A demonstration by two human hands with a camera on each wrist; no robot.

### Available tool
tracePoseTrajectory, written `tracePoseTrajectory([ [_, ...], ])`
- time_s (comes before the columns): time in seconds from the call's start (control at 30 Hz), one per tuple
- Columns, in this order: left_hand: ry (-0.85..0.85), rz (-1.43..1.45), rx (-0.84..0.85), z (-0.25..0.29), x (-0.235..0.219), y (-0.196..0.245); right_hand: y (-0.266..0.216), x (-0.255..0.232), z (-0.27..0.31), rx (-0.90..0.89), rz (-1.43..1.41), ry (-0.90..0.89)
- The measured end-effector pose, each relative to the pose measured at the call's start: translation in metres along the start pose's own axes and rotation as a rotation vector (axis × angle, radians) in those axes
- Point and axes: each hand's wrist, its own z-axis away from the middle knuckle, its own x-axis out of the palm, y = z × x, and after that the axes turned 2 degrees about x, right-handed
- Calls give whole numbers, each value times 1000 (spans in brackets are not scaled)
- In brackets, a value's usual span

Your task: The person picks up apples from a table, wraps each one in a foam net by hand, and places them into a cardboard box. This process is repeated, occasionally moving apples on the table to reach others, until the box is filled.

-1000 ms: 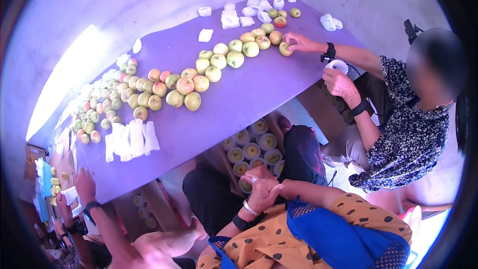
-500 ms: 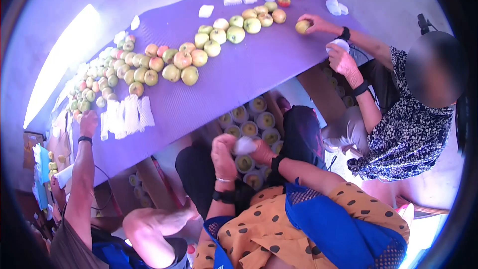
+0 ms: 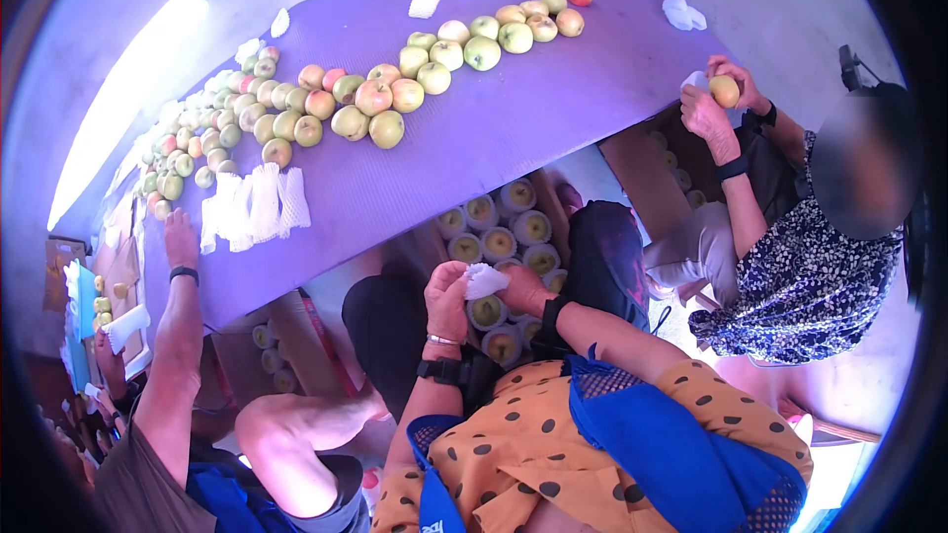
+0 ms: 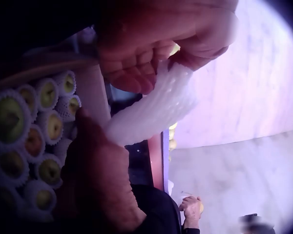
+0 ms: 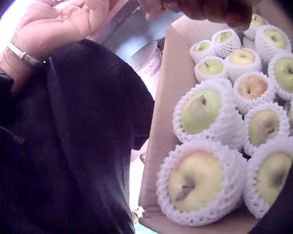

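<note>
A white foam fruit net (image 3: 485,281) spans the space between my two hands above the carton. My left hand (image 3: 447,301) pinches one end of it between thumb and fingers. At the other end, my right hand (image 3: 524,291) grips the net's edge. In the left wrist view the net (image 4: 158,107) looks flattened and slanted, with my left hand (image 4: 161,44) above and my right hand (image 4: 100,170) below. Directly beneath is an open carton (image 5: 168,102) of apples (image 5: 198,180), each in a white foam net, stems up.
A purple-covered table (image 3: 434,163) carries a long band of bare apples (image 3: 373,96) and a stack of foam nets (image 3: 259,207). To the right, a person holds an apple (image 3: 724,91) and a net. A neighbour's hand (image 3: 181,240) lies at the table's left edge.
My hands, earlier together, have drawn apart with the net showing between them. The person at right has brought an apple from the table to their net. The left neighbour's arm has reached the table edge.
</note>
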Motion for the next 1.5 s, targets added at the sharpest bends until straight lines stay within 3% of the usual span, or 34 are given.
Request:
tracePoseTrajectory([
  [0.1,-31,-79,58,-2,2,0,-1,-4,-3,5,63,-39],
  [0.23,105,-189,-50,1,4,3,-2,-5,-1,10,132,-66],
  [0.3,143,-140,-7,0,4,-1,-4,-10,0,25,62,-140],
  [0.33,232,-95,7,-2,1,-5,-15,-24,7,106,-29,-126],
  [0.5,513,-86,26,-16,-15,-31,-47,-88,7,21,128,122],
  [0.57,527,-44,16,-18,-10,-36,-70,-126,-8,10,-90,103],
  [0.67,506,-69,-59,-22,-5,-43,-111,-157,-37,-238,21,168],
  [0.7,512,-61,-52,-23,-5,-45,-121,-158,-50,-247,27,163],
  [0.77,476,-53,-61,-25,-6,-49,-139,-155,-79,-586,142,298],
  [0.9,485,-53,-61,-23,1,-36,-161,-131,-134,-651,190,277],
  [0.97,494,-59,-50,-24,0,-34,-163,-115,-156,-700,272,384],
  [1.1,497,-97,-29,-24,-5,-34,-166,-102,-181,-704,394,442],
  [1.17,505,-120,-27,-24,-4,-29,-177,-117,-182,-445,266,244],
  [1.3,494,-52,-25,-24,-1,-29,-167,-111,-179,-520,310,385],
  [1.37,490,-35,-18,-25,0,-29,-154,-101,-183,-339,293,311],
  [1.5,503,-27,-32,-23,2,-26,-143,-107,-176,-371,212,180],
])
